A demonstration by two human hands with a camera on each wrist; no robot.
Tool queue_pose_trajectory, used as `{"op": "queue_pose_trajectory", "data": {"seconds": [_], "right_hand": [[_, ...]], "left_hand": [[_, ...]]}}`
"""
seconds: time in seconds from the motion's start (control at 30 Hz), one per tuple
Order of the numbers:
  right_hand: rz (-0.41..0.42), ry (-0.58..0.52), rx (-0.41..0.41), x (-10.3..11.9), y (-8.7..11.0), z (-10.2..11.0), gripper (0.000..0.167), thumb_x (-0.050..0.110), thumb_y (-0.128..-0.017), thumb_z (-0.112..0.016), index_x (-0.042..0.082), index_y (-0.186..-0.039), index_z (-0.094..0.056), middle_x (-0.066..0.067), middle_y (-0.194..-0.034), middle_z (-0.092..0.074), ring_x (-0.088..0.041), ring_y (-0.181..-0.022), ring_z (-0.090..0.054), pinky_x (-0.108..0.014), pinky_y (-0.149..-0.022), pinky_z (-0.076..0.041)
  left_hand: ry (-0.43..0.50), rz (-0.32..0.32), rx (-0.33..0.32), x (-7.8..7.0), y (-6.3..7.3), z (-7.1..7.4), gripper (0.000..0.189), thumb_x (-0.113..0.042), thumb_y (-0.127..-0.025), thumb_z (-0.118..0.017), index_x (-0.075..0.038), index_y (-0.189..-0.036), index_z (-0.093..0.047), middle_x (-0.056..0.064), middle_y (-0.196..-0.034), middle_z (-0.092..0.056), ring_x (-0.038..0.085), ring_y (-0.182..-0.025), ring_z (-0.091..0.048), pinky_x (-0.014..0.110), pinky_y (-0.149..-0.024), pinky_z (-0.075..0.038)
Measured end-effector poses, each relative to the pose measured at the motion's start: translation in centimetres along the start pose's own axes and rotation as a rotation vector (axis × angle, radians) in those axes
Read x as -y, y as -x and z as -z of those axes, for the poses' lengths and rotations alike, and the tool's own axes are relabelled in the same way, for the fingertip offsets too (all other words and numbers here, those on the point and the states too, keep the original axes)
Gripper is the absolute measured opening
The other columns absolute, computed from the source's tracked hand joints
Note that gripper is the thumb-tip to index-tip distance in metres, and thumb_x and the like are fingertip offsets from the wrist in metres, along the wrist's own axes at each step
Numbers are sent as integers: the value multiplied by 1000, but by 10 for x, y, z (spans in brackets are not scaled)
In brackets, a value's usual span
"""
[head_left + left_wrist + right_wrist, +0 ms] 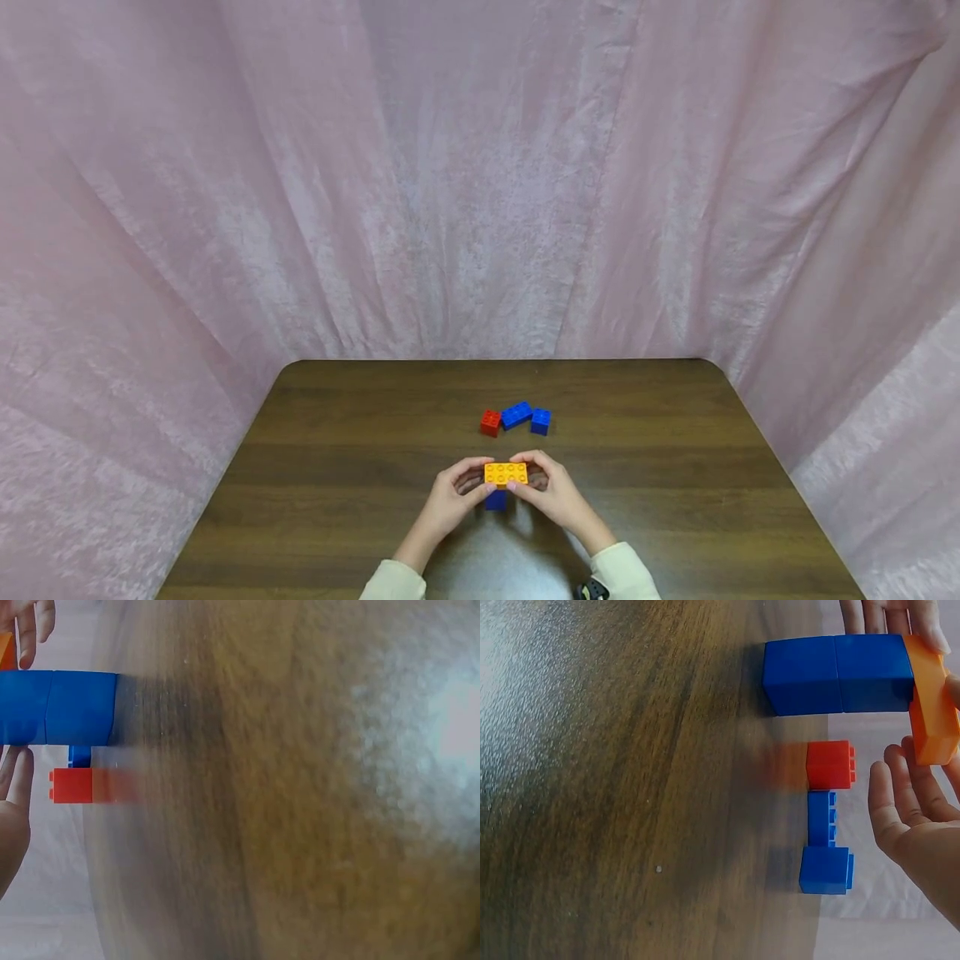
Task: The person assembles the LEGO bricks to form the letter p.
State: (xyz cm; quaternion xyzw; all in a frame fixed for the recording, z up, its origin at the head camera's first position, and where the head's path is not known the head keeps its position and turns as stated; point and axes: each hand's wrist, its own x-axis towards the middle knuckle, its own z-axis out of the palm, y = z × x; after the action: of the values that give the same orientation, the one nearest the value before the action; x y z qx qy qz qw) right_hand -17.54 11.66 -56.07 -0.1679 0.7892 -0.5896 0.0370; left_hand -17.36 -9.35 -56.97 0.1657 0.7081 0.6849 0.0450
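An orange toy building brick with two rows of studs lies across the top of a stack of two blue bricks standing on the table. One end of it sits over the stack, while the other juts out to the right. My left hand pinches the left end between thumb and fingers. At the right end, my right hand holds the brick the same way, thumb on the near side. The left wrist view shows the blue stack large, with only a sliver of the orange brick.
Beyond the hands, a red brick, a longer blue brick and a square blue brick sit in a row on the wooden table. A pink curtain hangs behind the table's far edge.
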Motion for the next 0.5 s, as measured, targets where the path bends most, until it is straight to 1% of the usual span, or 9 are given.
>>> {"op": "queue_pose_trajectory", "data": {"seconds": [0.07,0.13,0.3,0.4,0.5], "right_hand": [[7,-13,1,-2,0,1,33,13,-87,-72,1,-115,-60,-15,-112,-60,-26,-88,-61,-29,-75,-56],[16,-14,-3,-2,0,2,34,13,-87,-73,0,-115,-60,-16,-111,-60,-26,-88,-61,-30,-75,-56],[24,23,-7,3,0,4,34,9,-87,-71,-1,-118,-59,-16,-106,-61,-25,-87,-60,-30,-74,-55],[40,43,-13,15,1,8,33,4,-88,-68,-5,-118,-58,-21,-105,-62,-28,-89,-60,-31,-74,-55],[56,51,-19,31,3,14,29,1,-90,-65,-8,-117,-58,-24,-106,-62,-31,-91,-60,-32,-76,-56]], "left_hand": [[-6,-3,3,-7,1,0,35,0,-86,-69,10,-118,-59,25,-119,-61,39,-110,-59,56,-98,-43],[-4,1,4,-9,1,0,34,1,-86,-69,9,-117,-59,25,-119,-62,37,-110,-59,55,-98,-43],[-13,-20,-1,-9,2,0,33,1,-86,-70,9,-116,-60,25,-118,-62,36,-109,-60,53,-97,-45],[-23,-25,-2,-7,2,0,34,0,-86,-70,9,-117,-60,24,-117,-63,37,-109,-60,51,-96,-46],[-19,-17,0,-6,2,0,34,0,-86,-70,9,-117,-60,24,-118,-63,38,-110,-59,51,-97,-46]]}}
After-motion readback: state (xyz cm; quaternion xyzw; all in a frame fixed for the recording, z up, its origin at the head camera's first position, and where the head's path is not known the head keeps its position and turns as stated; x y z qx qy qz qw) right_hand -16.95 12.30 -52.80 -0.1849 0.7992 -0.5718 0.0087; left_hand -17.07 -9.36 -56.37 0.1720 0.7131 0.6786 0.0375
